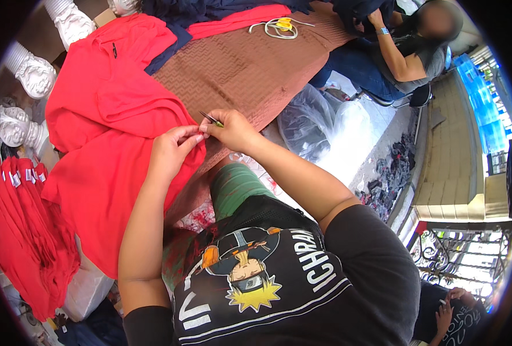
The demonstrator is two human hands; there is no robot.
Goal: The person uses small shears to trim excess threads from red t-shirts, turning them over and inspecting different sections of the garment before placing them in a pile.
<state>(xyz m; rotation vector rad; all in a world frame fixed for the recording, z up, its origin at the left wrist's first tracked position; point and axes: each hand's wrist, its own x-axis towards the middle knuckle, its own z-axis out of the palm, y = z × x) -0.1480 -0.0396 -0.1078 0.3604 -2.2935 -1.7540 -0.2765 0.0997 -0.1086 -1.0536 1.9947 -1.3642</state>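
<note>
Left hand: the bare left hand (172, 149) is at the surface's near edge, thumb and fingertips pinching the cloth's border.
Right hand: and here's the bare right hand (233, 131), closed around a small cutting tool with dark pointed blades and a yellow-green part (211, 119), thumb and finger meeting the left's at that same border.
Red cloth: a large, bright-red, soft fabric piece (123, 155), its right-hand border caught right in the grip, the bulk spreading left in loose folds over the surface's left end.
Surface: a brown zigzag-textured table cover (238, 69), bare to the far right of the grip.
Left side: a stack of red garments with white tags (28, 230), beyond the surface's left edge.
Far edge: a looped white cord (287, 34), just beside a folded red fabric strip (235, 23).
Far right corner: a seated co-worker (403, 63), arm raised to dark fabric.
</note>
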